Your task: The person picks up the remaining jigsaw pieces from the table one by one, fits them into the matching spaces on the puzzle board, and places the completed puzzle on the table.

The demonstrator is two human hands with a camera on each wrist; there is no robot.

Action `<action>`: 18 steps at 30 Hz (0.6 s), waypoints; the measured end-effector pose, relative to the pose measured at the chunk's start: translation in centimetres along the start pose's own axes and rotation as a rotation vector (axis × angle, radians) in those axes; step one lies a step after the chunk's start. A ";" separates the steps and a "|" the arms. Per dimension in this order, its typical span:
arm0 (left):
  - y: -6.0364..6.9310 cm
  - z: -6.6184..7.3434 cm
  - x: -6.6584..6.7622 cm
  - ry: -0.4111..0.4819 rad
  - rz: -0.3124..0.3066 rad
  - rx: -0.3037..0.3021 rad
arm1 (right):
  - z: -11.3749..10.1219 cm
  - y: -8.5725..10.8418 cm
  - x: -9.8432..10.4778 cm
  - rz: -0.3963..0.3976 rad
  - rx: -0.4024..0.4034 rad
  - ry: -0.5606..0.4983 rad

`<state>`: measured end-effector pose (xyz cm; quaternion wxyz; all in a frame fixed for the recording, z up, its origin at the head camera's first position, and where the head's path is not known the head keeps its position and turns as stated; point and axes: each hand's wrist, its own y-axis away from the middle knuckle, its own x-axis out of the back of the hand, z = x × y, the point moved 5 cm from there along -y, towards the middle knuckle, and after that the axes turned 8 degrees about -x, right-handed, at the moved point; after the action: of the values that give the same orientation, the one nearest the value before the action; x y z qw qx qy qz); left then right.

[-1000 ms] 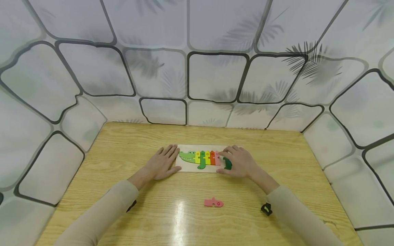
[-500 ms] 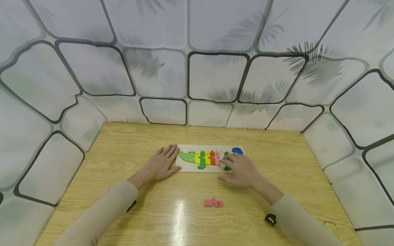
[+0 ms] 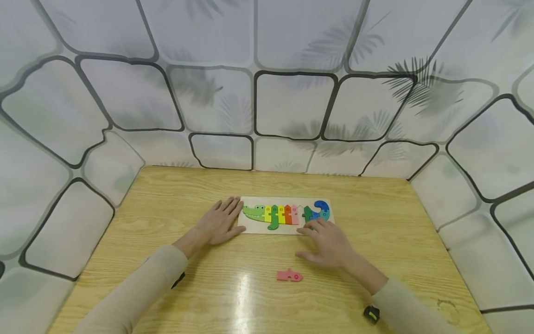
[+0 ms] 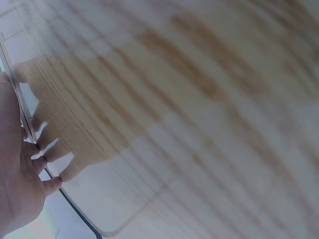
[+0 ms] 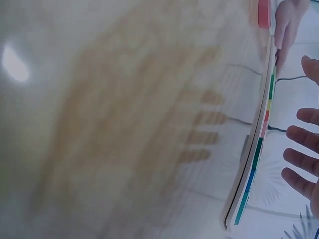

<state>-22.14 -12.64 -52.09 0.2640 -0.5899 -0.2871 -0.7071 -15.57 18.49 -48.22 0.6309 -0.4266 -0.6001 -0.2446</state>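
A white puzzle board [image 3: 258,229] with a colourful crocodile puzzle [image 3: 254,213] lies on the table, its pieces running from a green head to a blue tail [image 3: 322,205]. One slot between the light pink piece [image 3: 295,215] and the dark green piece [image 3: 307,214] shows bare. My left hand [image 3: 219,221] lies flat, fingertips at the board's left edge. Above the board's lower right edge hovers my right hand [image 3: 328,243], fingers loosely spread and holding nothing; the right wrist view shows those fingers [image 5: 301,159] apart from the board. A loose pink puzzle piece [image 3: 289,275] lies nearer me.
The wooden table [image 3: 183,185] reflects a bright light near its front. A patterned wall [image 3: 225,102] encloses it at the back and sides. A dark wristband part [image 3: 371,314] shows under my right sleeve.
My right hand has drawn back from the board toward me and slightly right, uncovering the bare slot, the dark green piece and the blue tail. The left hand and loose pink piece stay put.
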 end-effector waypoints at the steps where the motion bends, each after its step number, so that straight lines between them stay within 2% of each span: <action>1: 0.0 0.0 0.0 -0.001 0.001 0.000 | -0.1 0.2 -0.1 0.000 -0.004 -0.002; 9: 0.0 0.0 0.1 -0.006 0.001 -0.003 | -1.3 1.5 -0.6 -0.045 -0.026 -0.027; 18: 0.0 0.1 0.2 -0.011 -0.004 0.000 | -2.4 2.2 -0.2 -0.056 -0.015 -0.045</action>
<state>-22.11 -12.55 -51.90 0.2609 -0.5933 -0.2898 -0.7042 -12.49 17.56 -48.73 0.6069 -0.4197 -0.6241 -0.2568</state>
